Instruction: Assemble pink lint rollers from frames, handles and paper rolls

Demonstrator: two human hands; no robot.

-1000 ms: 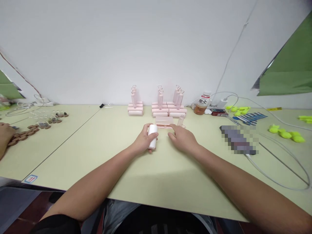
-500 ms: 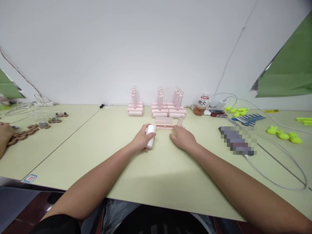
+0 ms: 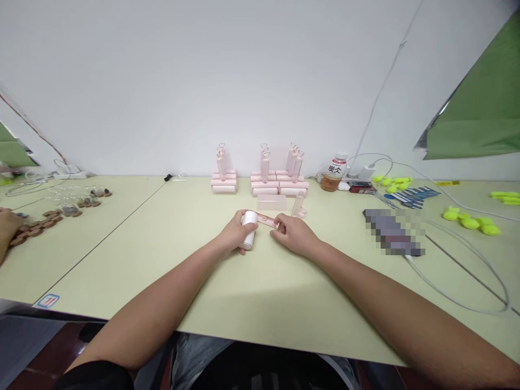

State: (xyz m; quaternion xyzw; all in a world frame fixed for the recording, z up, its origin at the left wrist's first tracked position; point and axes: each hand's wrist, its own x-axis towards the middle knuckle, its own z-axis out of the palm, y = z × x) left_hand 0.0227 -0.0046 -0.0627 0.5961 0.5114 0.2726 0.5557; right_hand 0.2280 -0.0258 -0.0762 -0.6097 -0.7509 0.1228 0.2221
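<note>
My left hand (image 3: 235, 233) is wrapped round a white roll (image 3: 249, 230), which stands tilted over the table. Between my two hands lies a slim pink piece (image 3: 266, 219); the fingertips of my right hand (image 3: 293, 233) pinch its right end. Its left end reaches the roll, partly hidden there. Just behind, a translucent pink cover (image 3: 271, 202) rests on the table, with a clear pink handle part (image 3: 298, 205) to its right. Farther back are stacked pink rollers (image 3: 265, 188) with upright handles (image 3: 265, 167).
A drink bottle (image 3: 334, 172) and a red box (image 3: 362, 188) stand at the back right. A phone (image 3: 392, 233) with a cable, blue-grey strips (image 3: 413, 196) and yellow-green pieces (image 3: 469, 221) lie right. At far left, another person's hand (image 3: 10, 223) is beside brown pieces (image 3: 38, 226).
My right hand has taken hold of the slim pink piece and drawn it nearer and leftward, away from the translucent cover. My left hand still holds the white roll.
</note>
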